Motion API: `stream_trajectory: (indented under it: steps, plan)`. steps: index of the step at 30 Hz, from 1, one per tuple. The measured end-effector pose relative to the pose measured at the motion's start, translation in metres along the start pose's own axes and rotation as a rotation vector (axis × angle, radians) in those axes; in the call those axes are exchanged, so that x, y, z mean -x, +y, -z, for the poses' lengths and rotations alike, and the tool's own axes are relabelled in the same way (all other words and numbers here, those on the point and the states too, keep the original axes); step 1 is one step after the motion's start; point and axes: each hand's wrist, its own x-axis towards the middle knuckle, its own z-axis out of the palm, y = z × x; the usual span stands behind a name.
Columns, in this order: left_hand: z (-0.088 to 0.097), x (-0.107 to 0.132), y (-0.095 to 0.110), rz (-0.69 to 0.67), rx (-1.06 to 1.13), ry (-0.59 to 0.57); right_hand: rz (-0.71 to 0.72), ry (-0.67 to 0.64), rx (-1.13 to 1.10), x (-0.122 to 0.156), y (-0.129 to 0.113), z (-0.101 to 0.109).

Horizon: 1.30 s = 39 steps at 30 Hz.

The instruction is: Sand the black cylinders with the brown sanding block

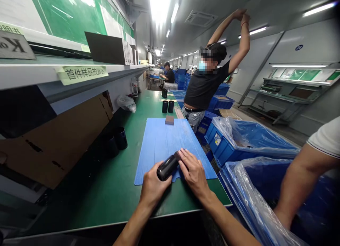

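Observation:
My left hand (pixel 154 185) is wrapped around a glossy black cylinder (pixel 167 168), which lies tilted over a blue mat (pixel 156 143) with its rounded end toward me. At the cylinder's far end, my right hand (pixel 193 171) presses a small dark brown block (pixel 177 155) against it, fingers closed over the block. A second brown block (pixel 169 120) rests flat near the mat's far edge. Beyond the mat stand two upright black cylinders, one at the left (pixel 165 107) and its neighbour (pixel 171 106). The palm side of my right hand is hidden.
Dark cylinders (pixel 121 138) stand left on the green table (pixel 106 200), below a shelf (pixel 47 74). Plastic-lined blue bins (pixel 220 145) line the right side. A co-worker's arm (pixel 297 178) reaches into the nearest one. Another person (pixel 203 86) stands beyond, arms raised.

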Motion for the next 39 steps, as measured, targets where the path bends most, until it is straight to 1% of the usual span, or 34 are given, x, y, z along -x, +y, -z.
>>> stream_trajectory:
  steps: [2, 4, 6, 8, 9, 10, 11, 12, 13, 16, 17, 18, 20, 21, 24, 27, 28, 30, 31, 34, 37, 38, 39]
  plan:
    - [0.000, 0.000, 0.000, -0.003, 0.021, -0.022, 0.023, -0.048, -0.066, -0.002, 0.002, -0.001]
    - [0.000, 0.000, -0.001, 0.000, 0.026, -0.031, 0.048, -0.081, -0.163, -0.008, 0.018, 0.000]
    - [0.000, 0.000, 0.000, 0.013, -0.004, -0.007, -0.145, 0.041, -0.193, -0.017, 0.045, 0.004]
    - [0.000, 0.000, 0.001, 0.028, -0.033, 0.010, -0.272, 0.129, -0.192, -0.022, 0.070, 0.011]
    - [0.000, 0.000, 0.001, 0.031, -0.037, 0.010, -0.313, 0.165, -0.194, -0.022, 0.077, 0.015]
    - [0.000, -0.001, 0.001, 0.033, -0.038, 0.011, -0.344, 0.196, -0.207, -0.018, 0.078, 0.018]
    - [0.000, -0.001, 0.001, 0.031, -0.038, 0.014, -0.360, 0.217, -0.223, -0.013, 0.072, 0.019]
    - [0.000, -0.001, 0.001, 0.027, -0.036, 0.020, -0.351, 0.220, -0.239, -0.006, 0.061, 0.019]
    - [-0.001, -0.001, 0.000, 0.022, -0.028, 0.024, -0.308, 0.192, -0.251, 0.000, 0.046, 0.017]
    - [-0.001, -0.001, -0.001, 0.020, 0.021, 0.001, -0.034, -0.008, -0.245, 0.011, 0.004, 0.008]
    - [-0.001, -0.001, -0.001, 0.018, 0.027, -0.002, 0.015, -0.052, -0.228, 0.011, -0.003, 0.004]
    - [-0.001, -0.001, -0.001, 0.014, 0.023, 0.001, 0.013, -0.065, -0.208, 0.008, -0.007, 0.002]
    - [-0.001, 0.000, -0.001, 0.005, 0.005, 0.017, -0.059, -0.025, -0.166, 0.003, -0.007, 0.000]
    - [0.000, 0.000, -0.001, 0.000, 0.008, 0.014, -0.065, -0.019, -0.152, 0.000, -0.005, 0.000]
    - [0.000, -0.001, -0.002, 0.001, 0.049, -0.023, 0.066, -0.068, -0.146, -0.002, -0.003, 0.002]
    - [0.000, -0.001, -0.002, 0.012, 0.040, -0.006, 0.002, -0.029, -0.124, -0.001, -0.007, 0.005]
    - [0.000, -0.002, -0.002, 0.015, 0.046, -0.007, 0.008, -0.038, -0.120, -0.001, -0.009, 0.006]
    - [0.000, -0.002, -0.002, 0.020, 0.066, -0.029, 0.085, -0.088, -0.123, -0.002, -0.011, 0.008]
    - [0.000, -0.002, -0.002, 0.025, 0.064, -0.030, 0.090, -0.095, -0.121, -0.002, -0.011, 0.009]
    - [0.000, -0.001, -0.003, 0.033, 0.043, -0.001, 0.003, -0.047, -0.099, -0.004, -0.010, 0.010]
    - [0.000, -0.001, -0.004, 0.006, 0.108, -0.022, 0.120, -0.087, -0.117, -0.005, -0.010, 0.009]
    - [0.000, -0.001, -0.004, 0.001, 0.113, -0.021, 0.110, -0.078, -0.117, -0.004, -0.011, 0.009]
    - [0.000, -0.002, -0.004, 0.000, 0.102, -0.008, 0.058, -0.052, -0.111, -0.004, -0.013, 0.009]
